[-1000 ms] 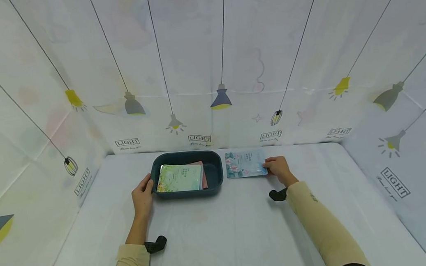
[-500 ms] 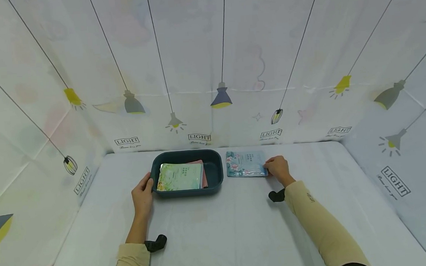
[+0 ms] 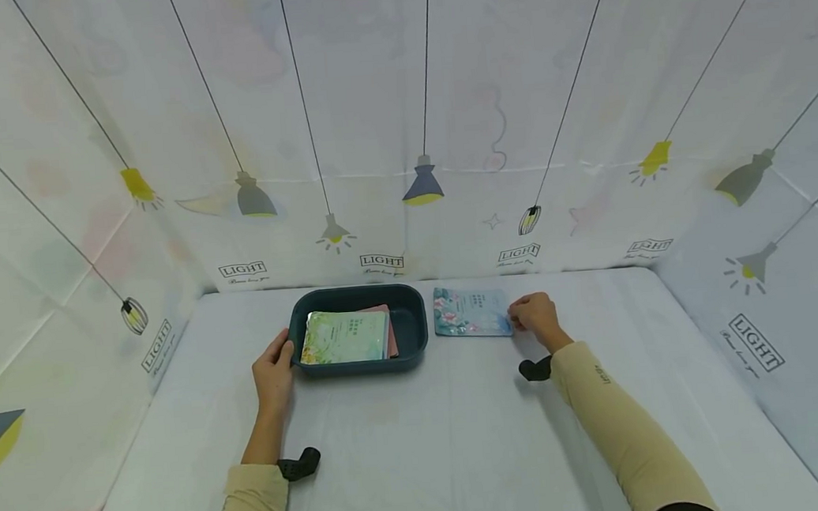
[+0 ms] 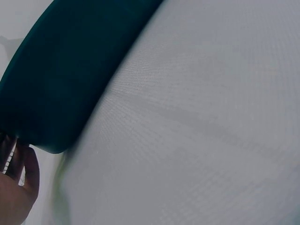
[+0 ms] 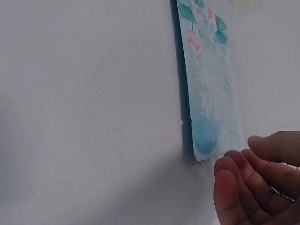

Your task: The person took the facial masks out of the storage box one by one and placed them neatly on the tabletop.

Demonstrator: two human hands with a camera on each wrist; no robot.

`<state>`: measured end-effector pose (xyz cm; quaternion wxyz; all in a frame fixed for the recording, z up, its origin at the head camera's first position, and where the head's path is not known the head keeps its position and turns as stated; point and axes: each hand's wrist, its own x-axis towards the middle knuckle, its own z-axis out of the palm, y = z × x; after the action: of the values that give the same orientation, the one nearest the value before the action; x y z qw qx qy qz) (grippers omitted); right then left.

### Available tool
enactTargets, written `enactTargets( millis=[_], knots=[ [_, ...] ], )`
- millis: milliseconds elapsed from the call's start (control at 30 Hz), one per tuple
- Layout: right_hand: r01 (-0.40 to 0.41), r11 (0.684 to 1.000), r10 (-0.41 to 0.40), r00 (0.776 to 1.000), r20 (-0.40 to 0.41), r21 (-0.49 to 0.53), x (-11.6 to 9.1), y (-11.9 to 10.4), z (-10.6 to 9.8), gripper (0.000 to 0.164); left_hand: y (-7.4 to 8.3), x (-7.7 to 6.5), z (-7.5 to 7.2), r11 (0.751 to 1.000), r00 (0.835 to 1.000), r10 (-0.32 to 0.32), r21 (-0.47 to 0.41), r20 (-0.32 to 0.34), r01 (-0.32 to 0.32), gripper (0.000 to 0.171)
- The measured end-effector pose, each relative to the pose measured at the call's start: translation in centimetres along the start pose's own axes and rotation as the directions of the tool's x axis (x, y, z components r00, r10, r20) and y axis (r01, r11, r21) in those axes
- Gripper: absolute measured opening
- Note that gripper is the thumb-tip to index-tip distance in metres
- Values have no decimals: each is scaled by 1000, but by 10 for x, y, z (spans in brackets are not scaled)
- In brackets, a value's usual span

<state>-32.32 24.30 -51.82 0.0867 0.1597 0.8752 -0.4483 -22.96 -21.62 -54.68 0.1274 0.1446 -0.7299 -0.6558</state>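
A dark teal plastic bin (image 3: 409,358) stands near the table's back edge, with a green floral sheet mask packet (image 3: 343,338) lying over a pink packet (image 3: 392,344) inside it. My left hand (image 3: 273,376) holds the bin's left end, its fingertips against the end wall in the left wrist view. To the right of the bin, a blue sheet mask packet (image 3: 471,312) with pink flowers lies flat on the table. Just off that packet's right end is my right hand (image 3: 536,318). In the right wrist view its thumb and loosely bent fingers (image 5: 227,187) are apart, with nothing between them.
A white cloth covers the table (image 3: 409,453). White curtains (image 3: 399,114) printed with hanging lamps rise behind it and on both sides. Each wrist carries a black camera mount (image 3: 299,464).
My right hand has let go of the blue packet's right end and drawn slightly away. The blue packet now lies flatter. My left hand and the bin have stayed in place.
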Motion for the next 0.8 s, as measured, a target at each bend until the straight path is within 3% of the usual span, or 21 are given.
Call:
enactTargets(
  millis=[500, 800],
  knots=[
    [87, 993, -95, 990, 100, 80, -8, -25, 1, 34, -1, 1, 0, 1000, 1000, 5, -14, -4, -6, 42],
    [52, 991, -72, 984, 164, 126, -18, -49, 5, 34, -1, 0, 1, 1000, 1000, 2, -19, -1, -2, 41]
  ],
)
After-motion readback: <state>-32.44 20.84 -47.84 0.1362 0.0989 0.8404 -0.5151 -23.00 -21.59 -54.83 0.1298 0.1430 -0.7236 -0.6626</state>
